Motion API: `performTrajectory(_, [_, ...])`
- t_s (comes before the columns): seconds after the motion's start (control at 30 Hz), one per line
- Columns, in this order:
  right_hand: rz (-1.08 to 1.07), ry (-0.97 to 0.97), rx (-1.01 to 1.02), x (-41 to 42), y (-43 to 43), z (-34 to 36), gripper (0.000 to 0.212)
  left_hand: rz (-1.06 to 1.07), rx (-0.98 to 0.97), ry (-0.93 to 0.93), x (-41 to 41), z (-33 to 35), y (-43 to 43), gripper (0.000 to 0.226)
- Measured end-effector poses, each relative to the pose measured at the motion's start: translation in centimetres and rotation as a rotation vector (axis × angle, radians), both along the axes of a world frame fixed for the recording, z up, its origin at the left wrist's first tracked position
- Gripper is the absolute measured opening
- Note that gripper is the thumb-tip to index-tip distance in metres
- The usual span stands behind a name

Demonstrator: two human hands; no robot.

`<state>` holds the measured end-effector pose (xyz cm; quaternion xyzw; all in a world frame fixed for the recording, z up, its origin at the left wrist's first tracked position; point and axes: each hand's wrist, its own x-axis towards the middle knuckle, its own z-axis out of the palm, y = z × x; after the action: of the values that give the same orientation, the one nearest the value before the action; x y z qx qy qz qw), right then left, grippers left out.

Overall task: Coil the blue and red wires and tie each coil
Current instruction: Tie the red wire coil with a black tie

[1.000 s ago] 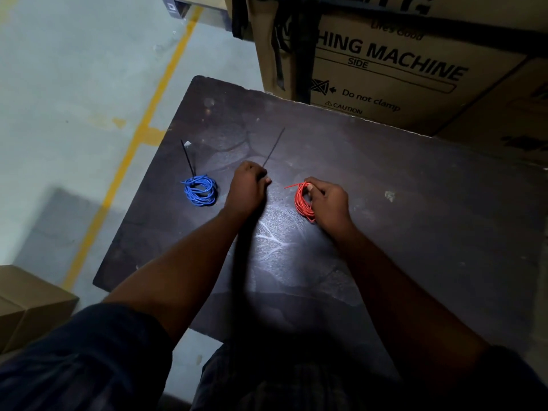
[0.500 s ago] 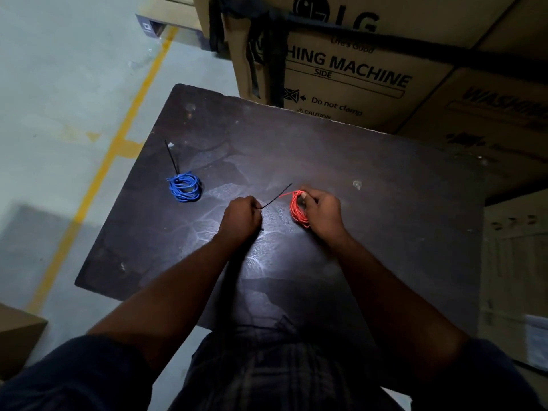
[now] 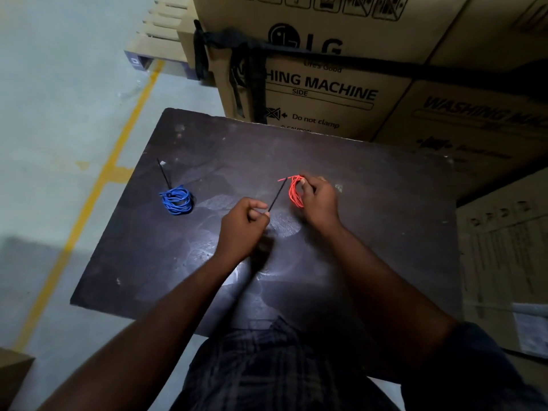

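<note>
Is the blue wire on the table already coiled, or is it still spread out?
Coiled. The blue wire lies in a compact bundle of loops on the table, a thin black tie sticking out from it, apart from both hands.

one blue wire coil [image 3: 177, 201], one red wire coil [image 3: 295, 191], two black ties [image 3: 164, 174] [image 3: 276, 196], two hands [image 3: 241, 225] [image 3: 319, 200]

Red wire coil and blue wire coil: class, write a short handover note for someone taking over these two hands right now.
Left hand: grip shut on the black tie.
Right hand: grip shut on the red coil, held over the table.
Blue coil: lying on the table's left side with a black tie tail sticking out; looks tied.
Done: both wires coiled.
Left: bind the red coil with the tie.
</note>
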<state>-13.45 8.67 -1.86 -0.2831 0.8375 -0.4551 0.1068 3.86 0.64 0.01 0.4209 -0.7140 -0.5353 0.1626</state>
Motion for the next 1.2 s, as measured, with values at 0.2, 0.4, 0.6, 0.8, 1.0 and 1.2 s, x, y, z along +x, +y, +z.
performTrajectory(0.2, [-0.044,0.058,-0.028,-0.4,0.7,1.5,0.024,-0.053,0.075,0.033,-0.7,2.1,2.7,0.016])
performTrajectory(0.4, [-0.085,0.084,-0.031,-0.3,1.2,2.3,0.028,-0.021,0.139,0.028,-2.1,3.5,4.0,0.016])
performTrajectory(0.6, [-0.065,0.139,-0.074,0.4,1.6,3.2,0.027,0.043,0.221,0.075,-4.6,4.4,3.7,0.01])
performTrajectory(0.8, [0.016,0.162,-0.133,1.3,1.9,4.5,0.028,0.139,0.484,0.202,-6.7,6.7,2.9,0.017])
performTrajectory(1.0, [0.144,0.292,-0.142,1.8,2.4,5.7,0.028,0.132,0.728,0.257,-6.5,7.2,1.9,0.01])
performTrajectory(1.2, [0.181,0.297,-0.149,2.0,2.5,6.3,0.03,0.123,0.765,0.324,-5.8,7.2,1.3,0.016])
